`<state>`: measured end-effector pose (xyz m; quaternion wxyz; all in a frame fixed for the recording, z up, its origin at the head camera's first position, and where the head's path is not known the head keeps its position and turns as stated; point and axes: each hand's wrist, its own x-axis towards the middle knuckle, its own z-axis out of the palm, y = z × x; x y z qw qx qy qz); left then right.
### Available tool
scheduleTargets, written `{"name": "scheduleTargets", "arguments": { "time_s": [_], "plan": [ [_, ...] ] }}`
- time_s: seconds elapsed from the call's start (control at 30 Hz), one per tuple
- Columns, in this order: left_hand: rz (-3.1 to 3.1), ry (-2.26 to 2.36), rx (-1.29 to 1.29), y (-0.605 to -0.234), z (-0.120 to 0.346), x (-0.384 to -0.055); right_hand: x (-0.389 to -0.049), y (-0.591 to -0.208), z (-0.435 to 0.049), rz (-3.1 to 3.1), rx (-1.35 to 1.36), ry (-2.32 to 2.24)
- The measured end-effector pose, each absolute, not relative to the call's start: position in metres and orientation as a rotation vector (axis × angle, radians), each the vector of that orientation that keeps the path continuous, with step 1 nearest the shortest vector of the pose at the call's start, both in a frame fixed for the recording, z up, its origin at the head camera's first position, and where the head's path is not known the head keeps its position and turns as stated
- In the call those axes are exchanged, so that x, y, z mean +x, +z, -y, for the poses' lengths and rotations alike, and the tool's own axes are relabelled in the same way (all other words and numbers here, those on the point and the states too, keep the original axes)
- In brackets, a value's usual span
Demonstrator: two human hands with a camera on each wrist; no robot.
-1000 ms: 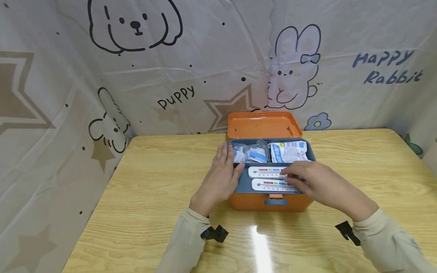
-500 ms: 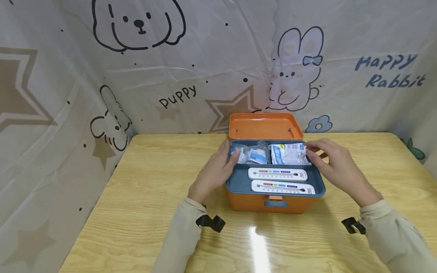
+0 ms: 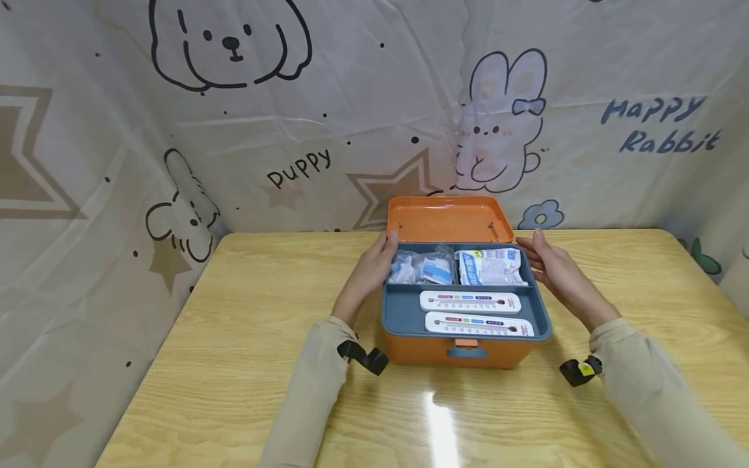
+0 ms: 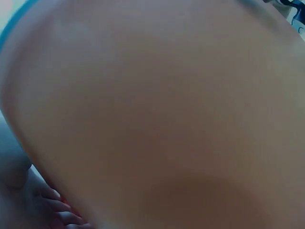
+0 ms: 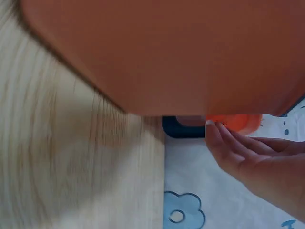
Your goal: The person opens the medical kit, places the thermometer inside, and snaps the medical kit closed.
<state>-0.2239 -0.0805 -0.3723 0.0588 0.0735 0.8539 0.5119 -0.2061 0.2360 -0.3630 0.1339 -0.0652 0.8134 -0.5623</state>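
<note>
An orange medicine box (image 3: pixel 409 354) stands with its lid (image 3: pixel 450 221) raised at the back. Its blue-grey tray (image 3: pixel 404 318) bears two white thermometers (image 3: pixel 471 301) lying one in front of the other. Behind them sit small clear bags (image 3: pixel 435 268) and a white-and-blue packet (image 3: pixel 490 266). My left hand (image 3: pixel 364 276) is at the box's back left corner, its fingertips partly hidden beside the lid. At the back right corner is my right hand (image 3: pixel 562 279), thumb up and fingers extended towards the lid. The right wrist view shows those fingers (image 5: pixel 228 143) near the lid's edge.
The box stands on a wood-grain table (image 3: pixel 281 305). A cloth backdrop (image 3: pixel 351 84) with cartoon drawings rises close behind the lid. A dark blue handle (image 5: pixel 183 131) shows behind the box in the right wrist view. A blue-grey latch (image 3: pixel 466 353) is on the front.
My right hand has left the front thermometer, passed the packet, and moved to the box's back right corner. My left hand has slid back along the left side towards the lid.
</note>
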Motion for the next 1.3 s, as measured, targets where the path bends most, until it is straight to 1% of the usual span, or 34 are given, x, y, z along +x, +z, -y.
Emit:
{"name": "scheduleTargets", "arguments": {
  "time_s": [0.27,0.87,1.3],
  "plan": [
    [-2.523,1.606,0.191,-0.372,0.08,-0.226,-0.214,-0.365,-0.226,-2.212,-0.155,-1.75],
    [-2.46,1.635,0.163,-0.367,0.081,-0.225,-0.212,-0.362,-0.227,-2.282,-0.194,-1.658],
    [-2.418,1.75,0.225,-0.37,0.082,-0.226,-0.211,-0.365,-0.226,-2.297,-0.205,-1.652]
  ]
}}
